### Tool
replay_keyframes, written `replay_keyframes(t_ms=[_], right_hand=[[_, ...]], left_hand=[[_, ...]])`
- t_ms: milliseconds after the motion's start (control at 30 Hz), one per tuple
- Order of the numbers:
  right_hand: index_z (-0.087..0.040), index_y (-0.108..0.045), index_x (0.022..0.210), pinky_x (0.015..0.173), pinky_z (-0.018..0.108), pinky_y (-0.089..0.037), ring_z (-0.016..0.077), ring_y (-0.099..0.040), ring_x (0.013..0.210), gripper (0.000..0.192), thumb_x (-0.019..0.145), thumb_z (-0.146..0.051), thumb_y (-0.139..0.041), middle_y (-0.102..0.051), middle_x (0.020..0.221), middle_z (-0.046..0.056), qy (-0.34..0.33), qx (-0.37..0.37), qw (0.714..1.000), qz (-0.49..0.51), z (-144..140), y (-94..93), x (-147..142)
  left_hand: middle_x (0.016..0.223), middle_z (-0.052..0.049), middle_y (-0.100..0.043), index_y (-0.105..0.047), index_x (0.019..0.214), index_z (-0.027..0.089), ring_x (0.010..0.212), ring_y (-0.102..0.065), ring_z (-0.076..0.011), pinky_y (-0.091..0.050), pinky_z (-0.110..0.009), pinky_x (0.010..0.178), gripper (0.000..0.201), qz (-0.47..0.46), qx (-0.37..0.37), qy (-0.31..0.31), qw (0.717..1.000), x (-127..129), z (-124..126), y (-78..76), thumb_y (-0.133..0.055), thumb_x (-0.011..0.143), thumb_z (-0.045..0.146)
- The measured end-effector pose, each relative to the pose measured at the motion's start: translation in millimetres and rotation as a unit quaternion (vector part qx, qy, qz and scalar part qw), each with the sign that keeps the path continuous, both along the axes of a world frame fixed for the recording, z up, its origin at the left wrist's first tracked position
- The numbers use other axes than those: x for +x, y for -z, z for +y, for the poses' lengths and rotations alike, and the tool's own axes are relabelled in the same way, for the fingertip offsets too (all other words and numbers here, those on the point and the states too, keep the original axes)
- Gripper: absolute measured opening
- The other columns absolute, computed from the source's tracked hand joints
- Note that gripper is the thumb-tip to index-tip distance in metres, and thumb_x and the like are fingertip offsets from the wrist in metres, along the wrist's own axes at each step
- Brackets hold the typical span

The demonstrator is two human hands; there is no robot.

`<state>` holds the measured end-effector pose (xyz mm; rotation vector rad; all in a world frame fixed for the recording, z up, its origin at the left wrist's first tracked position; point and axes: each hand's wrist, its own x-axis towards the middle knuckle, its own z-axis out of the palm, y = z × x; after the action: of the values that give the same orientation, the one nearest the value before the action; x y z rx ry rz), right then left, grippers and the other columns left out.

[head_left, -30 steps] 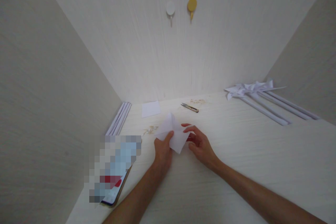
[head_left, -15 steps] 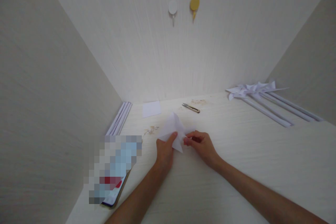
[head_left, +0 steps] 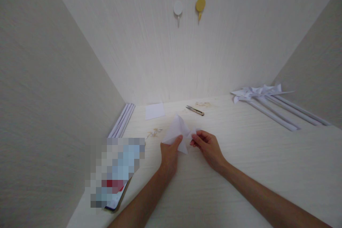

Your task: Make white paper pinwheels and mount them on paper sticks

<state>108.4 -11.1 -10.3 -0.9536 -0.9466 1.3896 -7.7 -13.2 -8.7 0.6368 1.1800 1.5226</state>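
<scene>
In the middle of the head view is a white paper pinwheel piece [head_left: 175, 130] with pointed, bent corners. My left hand [head_left: 170, 153] grips its lower part, thumb on top and the other fingers hidden beneath. To the right, my right hand [head_left: 210, 146] pinches a corner of the same paper between thumb and fingertips. Beyond the hands lie small thread snips [head_left: 195, 110] with the blades toward the left. A flat square of white paper [head_left: 155, 110] rests behind and to the left of the held piece.
Finished-looking paper pinwheels [head_left: 256, 92] on rolled paper sticks [head_left: 272, 115] lie at the right. More rolled paper sticks [head_left: 121, 121] stand by the left wall, with a partly blurred phone [head_left: 117, 199] in front. Small scraps [head_left: 154, 132] are scattered near the paper; two hooks [head_left: 200, 4] hang on the back wall.
My right hand has shifted slightly right and up, drawing the pinched paper corner outward. My left hand keeps its grip on the paper. The view has moved slightly.
</scene>
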Motion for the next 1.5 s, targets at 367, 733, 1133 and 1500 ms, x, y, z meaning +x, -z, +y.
replay_keyframes(t_ms=[367, 733, 1133, 1500], right_hand=[[-0.016, -0.062, 0.049, 0.049, 0.022, -0.035, 0.0084, -0.045, 0.049, 0.020, 0.061, -0.031, -0.064, -0.053, 0.049, -0.002, -0.040, 0.021, 0.993, -0.106, -0.9, -2.6, -1.6], [-0.015, -0.059, 0.051, 0.048, 0.022, -0.036, 0.0127, -0.048, 0.063, 0.022, 0.063, -0.033, -0.059, -0.053, 0.072, 0.004, 0.016, 0.067, 0.981, -0.181, 0.4, -0.4, -0.4], [-0.016, -0.056, 0.047, 0.044, 0.023, -0.034, 0.0099, -0.045, 0.051, 0.028, 0.064, -0.038, -0.060, -0.053, 0.066, 0.002, 0.057, 0.069, 0.971, -0.223, -0.5, -3.6, -0.3], [-0.015, -0.057, 0.048, 0.045, 0.023, -0.034, 0.0099, -0.045, 0.050, 0.027, 0.065, -0.036, -0.060, -0.054, 0.065, 0.002, 0.064, 0.073, 0.966, -0.240, -0.3, -2.4, 0.0]], left_hand=[[0.073, -0.007, -0.068, -0.065, 0.071, 0.010, 0.061, -0.060, -0.0135, -0.047, -0.025, 0.060, 0.020, 0.004, -0.006, 0.013, 1.000, -0.9, -0.2, -4.7, -0.067, 0.054, 0.020], [0.075, -0.009, -0.069, -0.067, 0.074, 0.009, 0.064, -0.062, -0.0166, -0.048, -0.026, 0.059, 0.023, 0.104, -0.018, 0.027, 0.994, 0.6, -4.2, -9.1, -0.066, 0.056, 0.022], [0.075, -0.010, -0.069, -0.067, 0.074, 0.008, 0.067, -0.062, -0.0191, -0.048, -0.027, 0.060, 0.022, 0.158, 0.004, 0.041, 0.987, 1.1, -5.4, -9.3, -0.065, 0.057, 0.023], [0.077, -0.011, -0.069, -0.067, 0.078, 0.008, 0.068, -0.062, -0.0190, -0.048, -0.027, 0.061, 0.025, 0.152, 0.009, 0.048, 0.987, 1.3, -5.5, -8.5, -0.065, 0.057, 0.022]])
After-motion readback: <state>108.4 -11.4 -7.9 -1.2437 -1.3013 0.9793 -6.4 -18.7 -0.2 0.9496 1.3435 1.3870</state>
